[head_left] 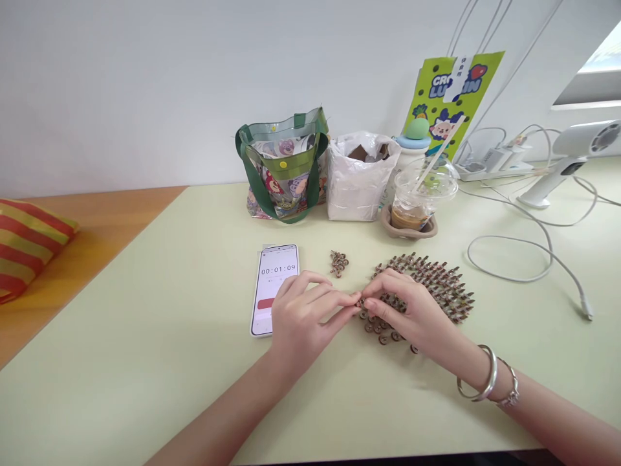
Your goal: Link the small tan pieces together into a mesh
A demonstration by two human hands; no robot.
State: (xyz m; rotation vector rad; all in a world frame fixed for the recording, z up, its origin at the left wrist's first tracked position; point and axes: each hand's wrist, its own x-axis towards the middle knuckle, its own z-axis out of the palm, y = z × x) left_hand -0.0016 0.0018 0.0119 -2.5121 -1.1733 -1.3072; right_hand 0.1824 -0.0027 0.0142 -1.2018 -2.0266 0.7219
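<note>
My left hand (310,307) and my right hand (407,303) meet over the table. Between their fingertips is a small brown piece (359,303) with a round end, mostly covered by the fingers. Both hands are pinched closed at this piece. Under and behind my right hand spreads a large cluster of similar small brown pieces (444,288), many standing in rows with their pointed stems up. Several nearer ones show round ends. A smaller loose heap of such pieces (339,263) lies beyond the fingertips. My left hand overlaps the lower right of a phone (276,265) showing a timer at 00:01:09.
A green-handled bag (284,171), a white plastic bag (359,188) and a lidded drink cup (412,204) in a cardboard holder stand at the back. A white cable (521,280) loops on the right near a small fan (557,162). A striped cushion (33,243) lies left.
</note>
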